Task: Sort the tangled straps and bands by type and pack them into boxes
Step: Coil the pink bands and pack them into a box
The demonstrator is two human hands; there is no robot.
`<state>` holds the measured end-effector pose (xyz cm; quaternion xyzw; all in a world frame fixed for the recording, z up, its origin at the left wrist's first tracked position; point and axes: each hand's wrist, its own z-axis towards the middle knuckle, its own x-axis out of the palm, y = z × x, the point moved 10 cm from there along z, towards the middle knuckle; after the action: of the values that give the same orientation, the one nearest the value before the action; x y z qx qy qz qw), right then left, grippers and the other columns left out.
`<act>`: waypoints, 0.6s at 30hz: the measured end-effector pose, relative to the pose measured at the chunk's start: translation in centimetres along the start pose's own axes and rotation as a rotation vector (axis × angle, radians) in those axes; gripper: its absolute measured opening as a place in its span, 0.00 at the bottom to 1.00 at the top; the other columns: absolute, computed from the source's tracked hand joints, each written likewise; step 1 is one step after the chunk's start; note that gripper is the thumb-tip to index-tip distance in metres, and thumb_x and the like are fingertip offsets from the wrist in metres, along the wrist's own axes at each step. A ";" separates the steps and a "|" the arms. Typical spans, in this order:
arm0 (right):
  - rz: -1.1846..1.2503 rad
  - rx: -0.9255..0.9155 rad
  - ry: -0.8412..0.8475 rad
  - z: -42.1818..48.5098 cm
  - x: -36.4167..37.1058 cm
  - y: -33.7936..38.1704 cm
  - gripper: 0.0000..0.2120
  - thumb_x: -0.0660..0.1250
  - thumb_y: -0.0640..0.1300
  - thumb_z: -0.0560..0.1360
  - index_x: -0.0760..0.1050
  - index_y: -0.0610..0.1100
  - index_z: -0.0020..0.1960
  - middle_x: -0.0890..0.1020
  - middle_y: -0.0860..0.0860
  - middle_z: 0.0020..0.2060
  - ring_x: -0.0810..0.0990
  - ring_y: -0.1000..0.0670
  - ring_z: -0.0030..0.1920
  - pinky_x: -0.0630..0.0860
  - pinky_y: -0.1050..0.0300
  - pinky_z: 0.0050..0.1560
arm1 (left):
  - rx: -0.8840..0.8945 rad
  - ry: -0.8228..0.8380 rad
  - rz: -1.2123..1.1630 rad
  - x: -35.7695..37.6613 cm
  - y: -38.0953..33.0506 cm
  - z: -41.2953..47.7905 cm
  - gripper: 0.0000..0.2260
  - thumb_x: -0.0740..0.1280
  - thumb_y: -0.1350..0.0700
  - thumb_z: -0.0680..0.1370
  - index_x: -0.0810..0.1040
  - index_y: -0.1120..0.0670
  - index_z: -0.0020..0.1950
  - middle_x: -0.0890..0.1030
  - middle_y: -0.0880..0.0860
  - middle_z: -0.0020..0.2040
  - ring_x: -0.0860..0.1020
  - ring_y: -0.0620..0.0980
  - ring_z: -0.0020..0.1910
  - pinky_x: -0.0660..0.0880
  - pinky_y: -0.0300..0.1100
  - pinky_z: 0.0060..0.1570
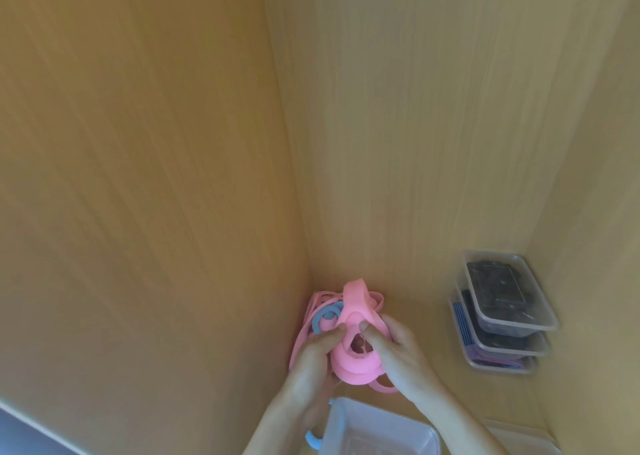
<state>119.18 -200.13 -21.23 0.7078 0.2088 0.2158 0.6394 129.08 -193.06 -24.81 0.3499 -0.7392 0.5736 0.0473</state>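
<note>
Item: wide pink band (356, 302), held over a wooden surface (138, 177). Its long axis runs away from the person, with the looped end pointing to the far side.
Left hand (313, 357): fingers curled round the band's left edge.
Right hand (398, 354): thumb and fingers pinch its right edge.
Beneath: a tangle of thin pink bands (304, 330) and a blue ring (320, 316).
Nearest the person: an open clear box (381, 430).
Well to the right: a stack of three filled boxes (502, 316).
</note>
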 end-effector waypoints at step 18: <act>-0.586 -0.016 0.317 1.9 -0.1 1.4 0.24 0.79 0.51 0.64 0.77 0.56 0.58 0.82 0.58 0.53 0.82 0.57 0.52 0.80 0.55 0.56 | 0.072 0.201 0.665 2.0 -3.6 -0.9 0.12 0.62 0.56 0.84 0.81 0.60 0.60 0.85 0.58 0.55 0.82 0.53 0.55 0.75 0.50 0.62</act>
<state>120.21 -201.88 -20.01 0.5699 0.4989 0.1319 0.6394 129.31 -193.56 -20.61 0.0331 -0.7836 0.6150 -0.0820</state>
